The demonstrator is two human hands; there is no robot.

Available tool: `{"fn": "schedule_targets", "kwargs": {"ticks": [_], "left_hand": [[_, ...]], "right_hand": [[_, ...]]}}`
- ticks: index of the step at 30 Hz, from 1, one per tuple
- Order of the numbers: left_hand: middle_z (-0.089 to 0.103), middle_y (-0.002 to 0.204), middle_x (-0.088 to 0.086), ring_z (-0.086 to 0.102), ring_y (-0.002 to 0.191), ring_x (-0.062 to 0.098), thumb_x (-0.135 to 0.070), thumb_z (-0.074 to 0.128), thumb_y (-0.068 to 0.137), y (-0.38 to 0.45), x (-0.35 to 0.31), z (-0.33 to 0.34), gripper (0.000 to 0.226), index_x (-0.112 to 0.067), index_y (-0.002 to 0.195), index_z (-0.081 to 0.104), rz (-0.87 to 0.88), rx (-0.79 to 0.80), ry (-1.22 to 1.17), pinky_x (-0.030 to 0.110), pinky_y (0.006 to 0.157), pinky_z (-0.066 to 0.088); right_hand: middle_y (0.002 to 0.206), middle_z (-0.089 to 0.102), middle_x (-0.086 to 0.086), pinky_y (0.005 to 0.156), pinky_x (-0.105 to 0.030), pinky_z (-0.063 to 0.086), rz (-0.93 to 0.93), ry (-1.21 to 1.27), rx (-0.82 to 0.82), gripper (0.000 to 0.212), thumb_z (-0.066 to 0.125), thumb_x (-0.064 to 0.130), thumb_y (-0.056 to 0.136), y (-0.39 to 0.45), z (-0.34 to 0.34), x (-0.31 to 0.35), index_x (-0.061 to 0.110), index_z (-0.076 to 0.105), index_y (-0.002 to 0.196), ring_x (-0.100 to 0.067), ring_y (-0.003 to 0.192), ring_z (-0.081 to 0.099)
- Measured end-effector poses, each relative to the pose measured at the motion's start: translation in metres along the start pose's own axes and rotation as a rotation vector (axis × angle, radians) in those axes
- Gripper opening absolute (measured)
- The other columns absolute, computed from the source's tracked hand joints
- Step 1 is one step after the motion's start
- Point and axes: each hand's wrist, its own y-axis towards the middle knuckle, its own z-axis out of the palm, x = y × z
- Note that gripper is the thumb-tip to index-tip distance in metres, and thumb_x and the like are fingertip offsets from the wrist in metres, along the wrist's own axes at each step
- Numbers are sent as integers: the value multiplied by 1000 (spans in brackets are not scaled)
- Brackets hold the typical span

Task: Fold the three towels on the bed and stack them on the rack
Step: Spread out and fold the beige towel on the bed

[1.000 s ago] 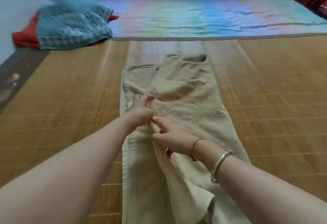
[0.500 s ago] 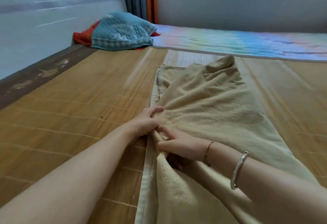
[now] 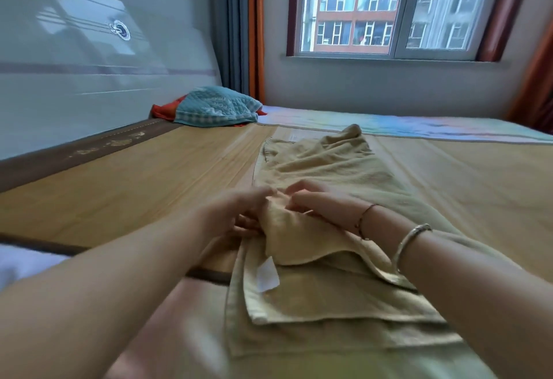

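Folding is under way on the first cloth only, going by the head view. One long pale-yellow terry towel lies lengthwise on the woven straw bed mat, its far end rumpled and its near end hanging over the mat's near edge toward the person. A white care label shows on the doubled layers closest to the camera.

Both hands meet at the middle of this towel. The left hand has its fingers curled into the cloth at the towel's left edge, gripping a bunched fold. The right hand, with a silver bangle and a thin cord at its wrist, pinches the same raised ridge from the other side.

Beyond the towel, toward the headboard, a teal quilted cloth sits on something red; whether these are the other towels I cannot tell. No rack is in sight, so I judge nothing stacked and most of the work remaining.
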Motion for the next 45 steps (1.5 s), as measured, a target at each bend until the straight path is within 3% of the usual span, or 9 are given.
{"fn": "schedule_targets", "kwargs": {"ticks": [6,10,13,16,24,36,40,42,45], "left_hand": [[56,73,9,55,63,18,-14,56,93,-77,15,34,13,-6,83,53,19,-195,-14,25,51,49],[53,69,7,52,59,16,-14,52,93,-116,3,34,20,-8,74,50,58,-234,-145,26,56,48],[58,66,11,60,56,20,-11,53,94,-136,4,34,19,-3,76,51,42,-231,-198,30,49,55],[54,39,8,52,29,11,-5,47,96,-139,19,32,30,-1,66,50,24,-196,-303,18,29,42],[47,45,6,42,24,7,-23,62,93,-127,62,39,28,-5,74,50,84,-330,-72,9,32,29],[53,40,2,57,44,20,-38,68,85,-126,77,49,43,-11,58,48,123,-431,416,20,43,41],[66,106,21,63,99,32,-48,65,84,-133,63,56,57,4,108,61,92,-481,552,31,70,43],[58,120,20,62,91,28,-51,65,84,-135,59,61,74,6,127,48,11,-436,501,26,64,42],[52,108,13,47,58,15,-48,65,85,-136,55,64,81,6,137,35,-34,-430,404,23,37,38]], "right_hand": [[124,51,4,96,-24,40,-78,-341,13,63,70,39,82,-93,17,-8,24,40,135,-13,112,50],[132,49,3,101,-37,41,-142,-640,-72,76,67,49,72,-128,23,-15,34,29,137,-20,117,50],[132,49,1,104,-36,35,-214,-895,-199,62,61,33,81,-142,19,-20,26,33,136,-23,122,48],[128,52,2,104,-36,32,-183,-1086,-327,58,55,15,83,-152,12,-33,23,33,135,-22,123,47],[102,66,5,61,-28,33,-217,-1089,-575,22,47,14,85,-184,-24,-59,24,55,103,-23,93,63],[123,59,-3,85,-34,50,163,-1104,-355,52,41,2,85,-217,-73,-101,29,49,128,-26,112,58],[152,31,-5,118,-39,14,175,-960,-278,61,48,13,83,-219,-72,-98,32,39,140,-18,145,20],[152,34,-4,119,-41,6,123,-772,-296,51,50,25,85,-219,-72,-94,38,46,134,-13,147,13],[135,54,0,116,-42,16,79,-598,-348,45,40,49,78,-213,-69,-78,36,61,116,-15,132,39]]}}
